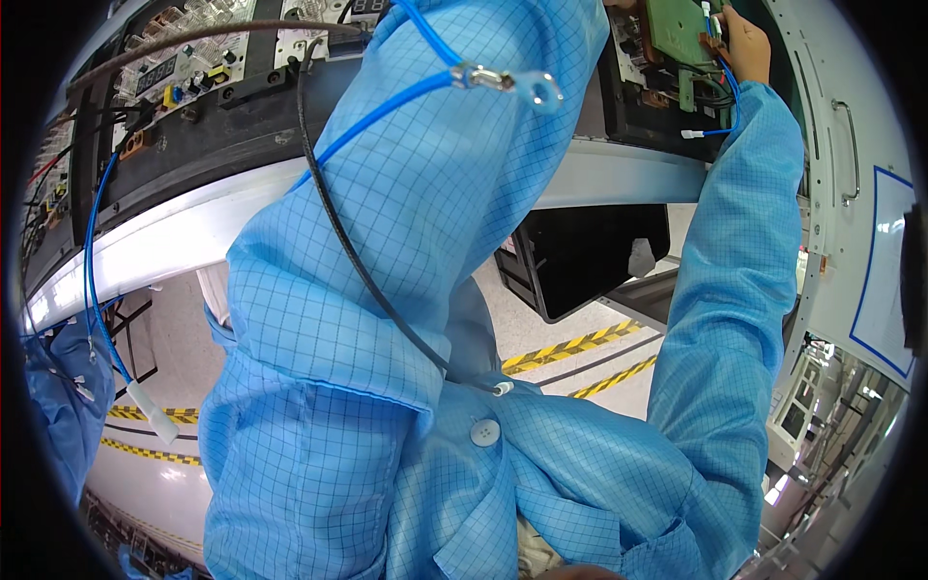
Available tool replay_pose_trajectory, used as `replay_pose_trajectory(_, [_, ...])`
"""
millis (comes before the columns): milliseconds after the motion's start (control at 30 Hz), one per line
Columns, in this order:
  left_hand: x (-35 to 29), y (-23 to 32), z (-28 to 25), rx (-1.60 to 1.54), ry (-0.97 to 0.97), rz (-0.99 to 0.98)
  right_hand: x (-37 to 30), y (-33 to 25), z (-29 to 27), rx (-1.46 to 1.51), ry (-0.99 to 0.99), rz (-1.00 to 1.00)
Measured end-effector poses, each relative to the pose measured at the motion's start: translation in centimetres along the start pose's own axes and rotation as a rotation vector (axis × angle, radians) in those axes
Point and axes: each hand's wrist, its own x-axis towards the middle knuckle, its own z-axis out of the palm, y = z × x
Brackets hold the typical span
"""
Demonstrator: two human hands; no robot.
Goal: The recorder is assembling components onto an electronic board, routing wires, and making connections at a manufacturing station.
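My right hand (747, 48) is at the upper right, closed beside a green plate-like part (677, 34). Its fingers curl at the part's right edge, and what they grip is hidden. Close by, a blue wire (737, 101) loops down to a white-sleeved end, next to black and red wires. My left arm (464, 126) reaches up across the middle, and its hand lies past the top edge. In front of that sleeve hang a blue wire with a metal ring terminal (536, 89) and a black cable (333, 208) with a small white tip.
Black frames with circuit boards (184, 72) line a pale metal rail (145, 232). More blue wires (92, 242) dangle at the left, near a blue sleeve (63, 396). A black panel (590, 256) sits below the rail. A white cabinet door (851, 232) stands at the right.
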Motion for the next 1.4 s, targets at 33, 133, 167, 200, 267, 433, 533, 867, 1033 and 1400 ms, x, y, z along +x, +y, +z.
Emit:
replay_pose_trajectory(33, [0.0,0.0,0.0,0.0,0.0,-0.001,0.1,-0.5,-0.4,-0.779,-0.166,0.067])
replay_pose_trajectory(133, [0.1,0.3,0.1,-0.001,-0.019,-0.012,-0.1,-0.9,-0.7,-0.771,-0.16,0.057])
replay_pose_trajectory(167, [0.1,0.4,0.2,-0.009,-0.011,-0.004,-0.1,-0.9,-0.9,-0.774,-0.161,0.058])
replay_pose_trajectory(200, [0.1,0.4,0.2,-0.015,-0.003,-0.001,-0.1,-0.9,-0.9,-0.757,-0.161,0.046])
replay_pose_trajectory(267, [0.1,0.4,0.1,-0.013,0.004,-0.002,0.0,-0.7,-0.8,-0.737,-0.161,0.033])
replay_pose_trajectory(433, [0.2,0.9,-0.1,-0.033,-0.072,-0.008,-0.6,0.7,-0.9,-0.26,-0.067,0.264])
replay_pose_trajectory(533, [0.0,1.0,0.1,-0.04,-0.034,-0.038,-0.6,0.1,-0.7,0.026,0.066,0.741])
replay_pose_trajectory(867, [0.2,1.1,1.0,-0.012,0.042,-0.058,-0.6,0.4,-1.1,-0.084,0.057,0.649])
replay_pose_trajectory(1033, [0.3,1.6,1.3,-0.034,0.08,-0.013,-1.4,1.8,-1.9,0.102,0.072,0.743])
replay_pose_trajectory(1400, [1.1,0.1,0.8,0.041,-0.097,-0.013,-0.3,0.9,-1.2,-0.159,0.041,0.611])
